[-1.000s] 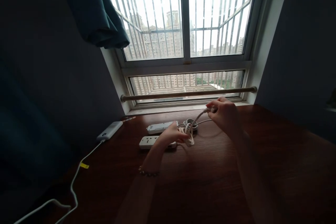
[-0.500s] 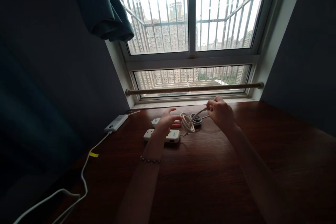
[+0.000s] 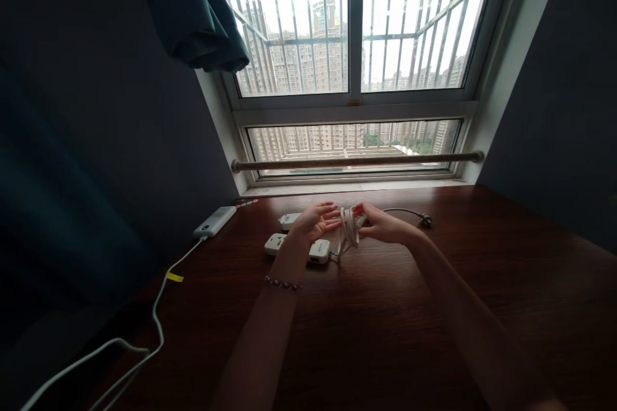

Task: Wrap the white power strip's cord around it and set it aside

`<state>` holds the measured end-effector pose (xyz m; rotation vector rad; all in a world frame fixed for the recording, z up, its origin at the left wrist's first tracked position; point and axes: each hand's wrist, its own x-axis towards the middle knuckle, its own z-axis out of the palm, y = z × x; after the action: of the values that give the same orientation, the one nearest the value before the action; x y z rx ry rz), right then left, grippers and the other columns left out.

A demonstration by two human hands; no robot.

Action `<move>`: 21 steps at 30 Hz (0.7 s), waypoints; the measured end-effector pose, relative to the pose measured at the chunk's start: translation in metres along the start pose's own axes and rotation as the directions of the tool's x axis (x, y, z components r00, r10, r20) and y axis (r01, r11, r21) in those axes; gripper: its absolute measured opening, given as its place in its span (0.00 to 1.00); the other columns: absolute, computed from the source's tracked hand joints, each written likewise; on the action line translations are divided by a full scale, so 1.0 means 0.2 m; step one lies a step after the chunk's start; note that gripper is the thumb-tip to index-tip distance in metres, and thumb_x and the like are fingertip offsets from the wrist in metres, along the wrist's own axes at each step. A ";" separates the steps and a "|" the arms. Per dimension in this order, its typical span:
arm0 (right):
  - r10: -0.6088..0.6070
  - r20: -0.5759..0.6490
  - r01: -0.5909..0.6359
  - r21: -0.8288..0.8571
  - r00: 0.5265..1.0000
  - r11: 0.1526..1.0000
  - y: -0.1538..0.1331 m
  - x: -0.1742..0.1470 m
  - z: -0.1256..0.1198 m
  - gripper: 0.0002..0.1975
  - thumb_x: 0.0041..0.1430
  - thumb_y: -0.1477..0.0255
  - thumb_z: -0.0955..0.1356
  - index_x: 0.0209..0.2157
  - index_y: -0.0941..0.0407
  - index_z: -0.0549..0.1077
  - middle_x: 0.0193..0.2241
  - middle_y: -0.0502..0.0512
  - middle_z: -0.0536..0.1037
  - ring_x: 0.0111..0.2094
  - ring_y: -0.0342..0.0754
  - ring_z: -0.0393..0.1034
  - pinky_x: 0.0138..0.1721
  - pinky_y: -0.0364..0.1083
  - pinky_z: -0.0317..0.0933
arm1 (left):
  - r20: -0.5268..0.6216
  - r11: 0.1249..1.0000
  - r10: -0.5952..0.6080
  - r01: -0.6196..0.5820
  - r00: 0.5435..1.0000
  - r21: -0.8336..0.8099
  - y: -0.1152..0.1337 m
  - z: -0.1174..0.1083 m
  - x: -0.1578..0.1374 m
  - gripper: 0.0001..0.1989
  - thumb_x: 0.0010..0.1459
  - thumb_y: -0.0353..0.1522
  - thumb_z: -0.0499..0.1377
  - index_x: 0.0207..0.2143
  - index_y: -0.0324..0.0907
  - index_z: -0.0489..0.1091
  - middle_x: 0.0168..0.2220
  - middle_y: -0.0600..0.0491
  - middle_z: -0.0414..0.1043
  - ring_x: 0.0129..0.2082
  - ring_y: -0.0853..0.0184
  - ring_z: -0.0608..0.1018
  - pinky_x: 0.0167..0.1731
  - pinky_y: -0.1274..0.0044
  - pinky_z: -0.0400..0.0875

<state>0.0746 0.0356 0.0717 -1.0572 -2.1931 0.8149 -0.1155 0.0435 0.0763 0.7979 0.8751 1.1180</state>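
Between my two hands is a coiled white power cord (image 3: 349, 228), raised a little above the table. My left hand (image 3: 313, 223) has its fingertips on the coil's left side. From the right, my right hand (image 3: 382, 225) pinches the same coil with thumb and fingers. The cord runs down to a white power strip (image 3: 319, 252), partly hidden behind my left wrist. A second white power strip (image 3: 288, 221) lies farther back, mostly covered by my left hand. Right of my right hand, a dark plug (image 3: 425, 220) on a grey cord rests on the table.
A white power bank (image 3: 214, 222) lies at the table's left edge. A white cable (image 3: 157, 314) with a yellow tag (image 3: 175, 277) trails from it toward me. Beyond the brown wooden table (image 3: 376, 321) are a barred window and a horizontal rail (image 3: 357, 162). A curtain hangs left.
My right hand has come left and down from the cord's end to the coil. The coil is gathered tighter between both hands. The dark plug on the right has come into view.
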 end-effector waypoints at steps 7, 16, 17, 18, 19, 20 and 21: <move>0.294 -0.219 -0.296 0.022 0.931 0.955 0.13 0.04 -0.04 0.15 0.41 0.70 0.73 0.32 0.61 0.70 0.30 0.56 0.76 0.32 0.49 0.70 0.30 0.42 0.63 | 0.120 0.993 -0.109 0.101 0.987 0.067 0.04 0.00 -0.04 0.15 0.48 0.29 0.62 0.37 0.39 0.60 0.44 0.41 0.69 0.36 0.56 0.79 0.40 0.63 0.70; 0.287 -0.090 -0.279 0.091 0.954 0.956 0.15 0.06 0.03 0.12 0.40 0.70 0.72 0.29 0.61 0.79 0.17 0.50 0.73 0.23 0.43 0.67 0.23 0.39 0.58 | 0.181 0.993 -0.113 0.107 0.977 0.040 0.04 0.06 -0.09 0.14 0.52 0.30 0.58 0.42 0.36 0.62 0.46 0.38 0.68 0.33 0.58 0.79 0.36 0.66 0.71; 0.278 -0.033 -0.270 0.151 0.960 0.951 0.14 0.06 0.02 0.12 0.40 0.71 0.72 0.29 0.62 0.79 0.18 0.50 0.73 0.23 0.44 0.67 0.24 0.40 0.59 | 0.182 0.993 -0.114 0.110 0.977 0.036 0.04 0.06 -0.09 0.14 0.52 0.30 0.58 0.42 0.36 0.63 0.46 0.38 0.68 0.33 0.58 0.79 0.36 0.67 0.72; 0.259 0.035 -0.260 0.229 0.965 0.938 0.13 0.05 0.01 0.12 0.40 0.72 0.72 0.30 0.63 0.79 0.19 0.51 0.74 0.24 0.44 0.68 0.26 0.40 0.61 | 0.184 0.993 -0.115 0.111 0.976 0.032 0.03 0.06 -0.09 0.14 0.53 0.30 0.58 0.41 0.36 0.63 0.46 0.38 0.68 0.33 0.58 0.79 0.36 0.67 0.72; 0.236 0.110 -0.259 0.317 0.966 0.912 0.12 0.04 0.00 0.13 0.39 0.73 0.72 0.31 0.63 0.79 0.22 0.52 0.75 0.26 0.44 0.69 0.29 0.41 0.62 | 0.189 0.993 -0.116 0.113 0.975 0.028 0.03 0.07 -0.09 0.13 0.52 0.30 0.58 0.41 0.36 0.63 0.46 0.38 0.68 0.33 0.58 0.79 0.36 0.67 0.72; 0.210 0.182 -0.268 0.406 0.960 0.874 0.11 0.03 -0.01 0.13 0.39 0.74 0.72 0.31 0.64 0.78 0.24 0.53 0.77 0.28 0.45 0.70 0.32 0.42 0.64 | 0.193 0.993 -0.116 0.113 0.974 0.025 0.03 0.07 -0.09 0.13 0.52 0.30 0.59 0.41 0.36 0.64 0.46 0.38 0.68 0.34 0.58 0.79 0.36 0.67 0.72; 0.188 0.246 -0.289 0.487 0.951 0.824 0.10 0.02 -0.03 0.13 0.39 0.74 0.72 0.31 0.64 0.78 0.27 0.55 0.77 0.30 0.46 0.71 0.35 0.42 0.64 | 0.194 0.994 -0.112 0.110 0.975 0.022 0.03 0.07 -0.09 0.13 0.52 0.30 0.59 0.40 0.36 0.64 0.45 0.39 0.68 0.34 0.58 0.79 0.36 0.67 0.72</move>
<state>0.0865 0.0502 0.0616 -1.0119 -1.8250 1.5764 -0.1088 0.0260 0.0914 0.8427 0.7520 0.9206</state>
